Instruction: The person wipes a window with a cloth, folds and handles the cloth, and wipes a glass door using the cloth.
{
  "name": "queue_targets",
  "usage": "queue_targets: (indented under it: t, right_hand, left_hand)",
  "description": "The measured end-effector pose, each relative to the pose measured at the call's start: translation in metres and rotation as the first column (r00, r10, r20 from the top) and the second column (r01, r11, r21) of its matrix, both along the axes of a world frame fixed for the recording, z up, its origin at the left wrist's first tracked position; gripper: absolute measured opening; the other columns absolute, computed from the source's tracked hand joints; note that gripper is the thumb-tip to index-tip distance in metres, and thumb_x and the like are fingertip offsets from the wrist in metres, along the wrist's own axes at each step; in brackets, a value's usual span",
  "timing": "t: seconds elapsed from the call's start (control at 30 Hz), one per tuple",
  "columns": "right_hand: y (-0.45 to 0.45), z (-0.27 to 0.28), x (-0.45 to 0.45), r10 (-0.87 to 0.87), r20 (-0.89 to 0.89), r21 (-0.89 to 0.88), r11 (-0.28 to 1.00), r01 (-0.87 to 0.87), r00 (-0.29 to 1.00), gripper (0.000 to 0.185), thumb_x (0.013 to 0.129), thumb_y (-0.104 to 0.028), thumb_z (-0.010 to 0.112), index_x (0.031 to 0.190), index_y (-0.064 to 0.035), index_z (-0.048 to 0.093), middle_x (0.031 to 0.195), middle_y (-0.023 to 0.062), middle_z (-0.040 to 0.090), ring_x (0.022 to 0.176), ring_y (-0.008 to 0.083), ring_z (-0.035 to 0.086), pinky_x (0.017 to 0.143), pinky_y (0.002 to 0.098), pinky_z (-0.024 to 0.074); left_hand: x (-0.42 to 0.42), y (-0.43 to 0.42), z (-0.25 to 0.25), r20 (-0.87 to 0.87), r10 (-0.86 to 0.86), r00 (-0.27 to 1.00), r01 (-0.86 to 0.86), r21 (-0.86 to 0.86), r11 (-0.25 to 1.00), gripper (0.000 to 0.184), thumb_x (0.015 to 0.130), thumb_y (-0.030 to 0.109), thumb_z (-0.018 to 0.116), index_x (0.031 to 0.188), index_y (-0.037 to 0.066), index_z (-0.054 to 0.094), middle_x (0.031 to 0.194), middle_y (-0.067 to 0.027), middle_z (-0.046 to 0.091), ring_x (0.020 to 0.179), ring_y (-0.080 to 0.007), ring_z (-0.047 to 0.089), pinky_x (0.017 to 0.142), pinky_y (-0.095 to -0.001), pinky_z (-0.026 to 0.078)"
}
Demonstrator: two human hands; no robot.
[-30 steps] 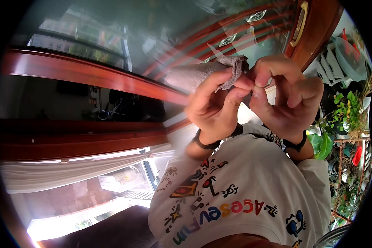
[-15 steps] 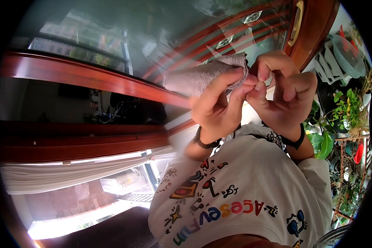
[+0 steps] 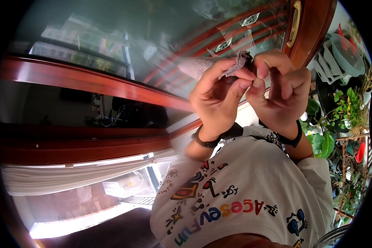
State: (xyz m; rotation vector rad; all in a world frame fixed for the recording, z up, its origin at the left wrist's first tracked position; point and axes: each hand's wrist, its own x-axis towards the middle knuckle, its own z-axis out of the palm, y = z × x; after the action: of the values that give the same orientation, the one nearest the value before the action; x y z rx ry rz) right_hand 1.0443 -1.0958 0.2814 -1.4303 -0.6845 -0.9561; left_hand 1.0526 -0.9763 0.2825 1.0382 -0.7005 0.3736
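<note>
My left hand (image 3: 221, 97) is closed around part of a greyish-pink cloth (image 3: 195, 67), whose bunched edge shows above its fingers. With thumb and forefinger pinched, my right hand (image 3: 277, 84) meets the fingertips of my left hand. Whatever lies between the right fingertips is too small to make out. Both hands are raised in front of a glass pane (image 3: 153, 37). Dark bands circle both wrists.
A red-brown wooden frame (image 3: 99, 86) runs beside the glass. At the upper right is a brass-coloured handle (image 3: 294, 24). Potted plants (image 3: 348, 109) and a clear plastic basin (image 3: 347, 56) stand to the right. A white curtain (image 3: 62, 177) hangs at the lower left.
Both hands have shifted slightly to the left at the right-hand side, still pinched together. The cloth has bunched differently, and less of it shows beyond my left hand.
</note>
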Motion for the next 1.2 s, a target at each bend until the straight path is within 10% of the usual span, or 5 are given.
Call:
queue_targets:
  t: [0.57,0.8,1.2]
  right_hand:
    - [0.003,-0.002,0.007,0.106,0.053,0.078,0.991,-0.11,0.993,0.051,0.081,0.015,0.066,0.094,-0.0116,0.025,0.101,0.0222,0.055,0.086,0.0224,0.054,0.077,0.0351,0.0499]
    - [0.0,-0.003,0.006,-0.104,0.028,-0.089,0.99,0.106,0.994,0.049,0.081,0.013,0.067,0.094,-0.0101,0.026,0.099,0.0204,0.056,0.081,0.0195,0.054,0.072,0.0322,0.0507]
    - [0.012,-0.008,0.016,-0.042,0.227,0.148,0.989,0.008,0.973,0.043,0.082,0.006,0.072,0.082,-0.0072,0.031,0.096,0.0156,0.061,0.071,0.0185,0.056,0.062,0.0271,0.05]
  left_hand:
    - [0.007,0.007,-0.001,0.004,-0.004,1.0,0.004,0.018,1.0,0.043,0.088,-0.01,0.065,0.129,-0.004,0.053,0.098,-0.0134,0.066,0.093,-0.0183,0.065,0.087,-0.0317,0.053]
    - [0.002,0.01,0.007,0.04,0.106,0.994,-0.111,0.179,0.978,0.037,0.088,-0.014,0.062,0.123,-0.009,0.055,0.098,-0.013,0.066,0.093,-0.0179,0.065,0.085,-0.0308,0.054]
    - [0.001,0.008,0.002,-0.09,-0.087,0.992,0.082,-0.053,0.995,0.043,0.088,-0.008,0.066,0.129,-0.004,0.054,0.096,-0.0125,0.068,0.088,-0.0146,0.064,0.083,-0.0277,0.052]
